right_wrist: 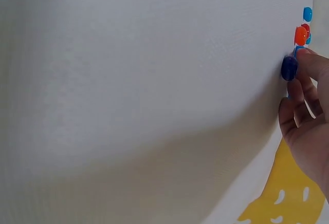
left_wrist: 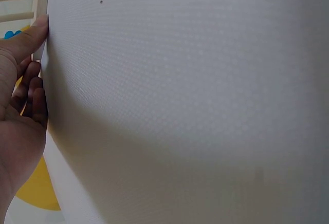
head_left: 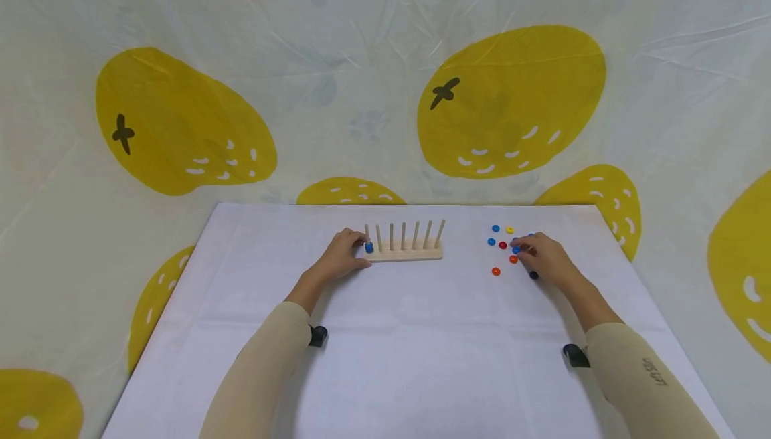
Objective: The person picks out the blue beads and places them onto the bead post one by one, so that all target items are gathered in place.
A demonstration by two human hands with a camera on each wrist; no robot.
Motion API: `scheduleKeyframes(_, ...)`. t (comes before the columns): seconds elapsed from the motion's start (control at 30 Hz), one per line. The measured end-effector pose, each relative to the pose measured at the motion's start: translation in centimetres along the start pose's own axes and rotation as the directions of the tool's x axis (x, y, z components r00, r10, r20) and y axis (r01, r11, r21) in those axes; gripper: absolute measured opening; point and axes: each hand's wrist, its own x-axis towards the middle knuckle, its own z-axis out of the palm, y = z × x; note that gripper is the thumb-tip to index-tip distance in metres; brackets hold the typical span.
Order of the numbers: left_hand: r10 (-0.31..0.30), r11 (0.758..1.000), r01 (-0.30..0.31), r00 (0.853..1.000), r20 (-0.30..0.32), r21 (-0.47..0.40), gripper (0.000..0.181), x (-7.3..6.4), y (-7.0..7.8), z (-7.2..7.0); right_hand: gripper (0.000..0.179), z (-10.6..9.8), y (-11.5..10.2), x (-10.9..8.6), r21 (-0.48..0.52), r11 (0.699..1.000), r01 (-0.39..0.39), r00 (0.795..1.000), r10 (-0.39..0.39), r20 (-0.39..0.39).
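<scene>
A wooden peg rack (head_left: 405, 255) with several upright pegs stands on the white-covered table. Its leftmost peg carries blue rings (head_left: 369, 247) low down. My left hand (head_left: 338, 256) holds the rack's left end, with the thumb (left_wrist: 32, 38) along the front of the base and the other fingers behind. To the right, among scattered small rings, my right hand (head_left: 545, 258) pinches a blue ring (head_left: 516, 250) between thumb and fingertips, low at the tabletop. A dark ring (head_left: 533, 275) lies just under this hand, and an orange ring (head_left: 513, 259) sits close by its fingertips.
Left of the right hand lie a red ring (head_left: 502, 245), a yellow ring (head_left: 509, 230), a blue ring (head_left: 496, 228) and, nearer me, an orange ring (head_left: 496, 272). A curtain printed with yellow fruit (head_left: 512, 104) hangs behind the table's back edge.
</scene>
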Motion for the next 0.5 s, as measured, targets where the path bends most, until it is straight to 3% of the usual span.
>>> scheduleKeyframes(0.5, -0.005, 1.0, 0.005, 1.0, -0.008, 0.002, 0.057, 0.03, -0.18, 0.22, 0.032, 0.01, -0.01, 0.02, -0.004, 1.0, -0.013, 1.0, 0.013, -0.017)
